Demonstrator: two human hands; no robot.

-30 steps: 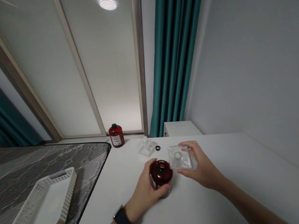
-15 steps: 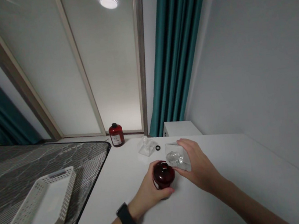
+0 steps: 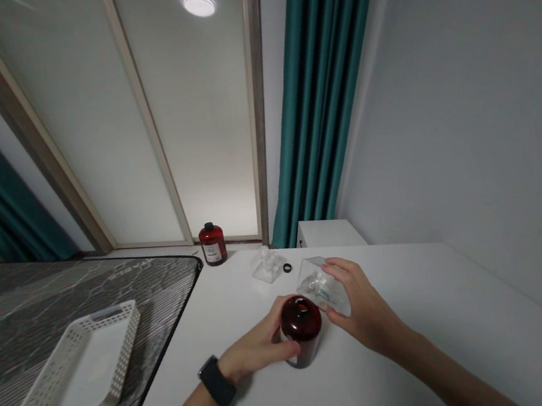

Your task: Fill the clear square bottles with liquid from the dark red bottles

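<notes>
A dark red bottle (image 3: 301, 330) with an open neck stands on the white table (image 3: 418, 317). My left hand (image 3: 257, 348), with a black watch on the wrist, is wrapped round the bottle's left side. My right hand (image 3: 360, 304) grips a clear square container (image 3: 321, 285), tilted with one corner near the bottle's mouth.
A second red bottle with a black cap (image 3: 212, 244) stands at the table's far edge. A clear square piece (image 3: 266, 267) and a small black ring (image 3: 287, 268) lie behind my hands. A white perforated basket (image 3: 80, 369) rests on the dark mat (image 3: 24, 311) to the left. Teal curtains (image 3: 316, 96) hang behind.
The clear container has tipped from flat to tilted and come close to the bottle's mouth. The bottle and my left hand have shifted a little toward me.
</notes>
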